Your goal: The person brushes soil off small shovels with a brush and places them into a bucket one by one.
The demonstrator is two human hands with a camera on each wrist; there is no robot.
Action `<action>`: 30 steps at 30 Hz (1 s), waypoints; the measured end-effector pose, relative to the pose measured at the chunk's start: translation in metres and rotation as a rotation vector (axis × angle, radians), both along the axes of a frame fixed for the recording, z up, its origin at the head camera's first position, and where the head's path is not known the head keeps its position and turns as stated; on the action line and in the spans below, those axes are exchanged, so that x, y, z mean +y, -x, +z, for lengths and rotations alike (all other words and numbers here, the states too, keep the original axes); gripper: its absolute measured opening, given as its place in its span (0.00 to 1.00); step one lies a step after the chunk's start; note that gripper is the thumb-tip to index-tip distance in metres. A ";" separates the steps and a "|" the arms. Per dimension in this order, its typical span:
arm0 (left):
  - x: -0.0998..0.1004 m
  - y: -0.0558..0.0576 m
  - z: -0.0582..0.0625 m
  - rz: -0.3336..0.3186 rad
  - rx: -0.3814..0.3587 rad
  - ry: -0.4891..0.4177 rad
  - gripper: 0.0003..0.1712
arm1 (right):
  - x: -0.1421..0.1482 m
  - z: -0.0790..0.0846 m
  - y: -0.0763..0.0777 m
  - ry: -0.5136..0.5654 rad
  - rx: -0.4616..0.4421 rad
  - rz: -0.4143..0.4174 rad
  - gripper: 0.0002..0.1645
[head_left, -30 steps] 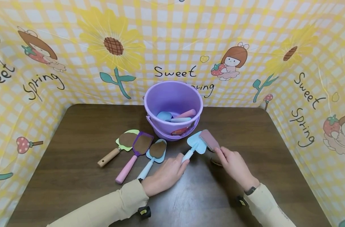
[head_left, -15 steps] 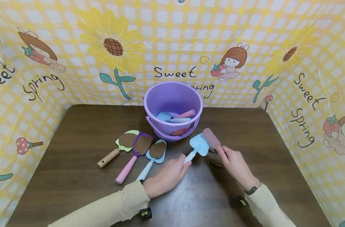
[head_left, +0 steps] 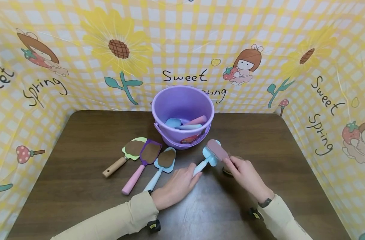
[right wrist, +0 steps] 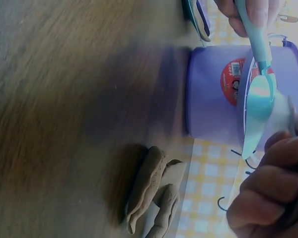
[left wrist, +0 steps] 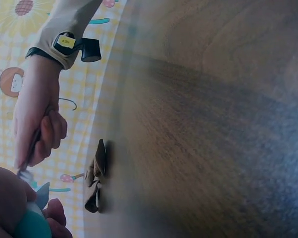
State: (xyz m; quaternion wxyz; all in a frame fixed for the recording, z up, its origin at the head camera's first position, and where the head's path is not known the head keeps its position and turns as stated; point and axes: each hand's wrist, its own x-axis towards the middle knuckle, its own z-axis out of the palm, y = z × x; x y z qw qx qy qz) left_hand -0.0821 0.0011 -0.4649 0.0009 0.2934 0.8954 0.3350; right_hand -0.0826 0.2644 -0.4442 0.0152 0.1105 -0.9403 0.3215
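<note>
My left hand grips the handle of a light blue trowel, its blade raised above the table and pointing away from me. In my right hand is a mauve brush, laid bristles down across that blade and covering part of it. The right wrist view shows the turquoise blade edge-on, with pale blurred bristles against it. Below the right hand, curled brown pieces lie on the table; in the head view they are mostly hidden.
A purple bucket with a blue scoop and pink and light blue handles inside stands behind the trowel. Left of it lie green, purple and light blue shovels bearing brown patches. Patterned cloth walls the table.
The brush has moved left from the blade's right edge to lie across its middle, and has turned slightly. The trowel has shifted a little to the right.
</note>
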 end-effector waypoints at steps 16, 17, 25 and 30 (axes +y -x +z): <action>-0.001 0.001 0.002 0.000 -0.027 -0.088 0.11 | 0.002 -0.011 -0.007 0.095 0.034 0.030 0.14; -0.001 0.001 0.002 -0.003 -0.031 -0.094 0.11 | 0.002 -0.013 -0.007 0.091 0.042 0.026 0.14; -0.002 0.000 0.002 0.000 -0.064 -0.085 0.11 | 0.004 -0.012 -0.003 -0.006 0.051 -0.123 0.23; -0.001 0.000 0.003 0.008 -0.025 -0.068 0.12 | -0.002 -0.006 -0.006 0.047 0.054 -0.001 0.17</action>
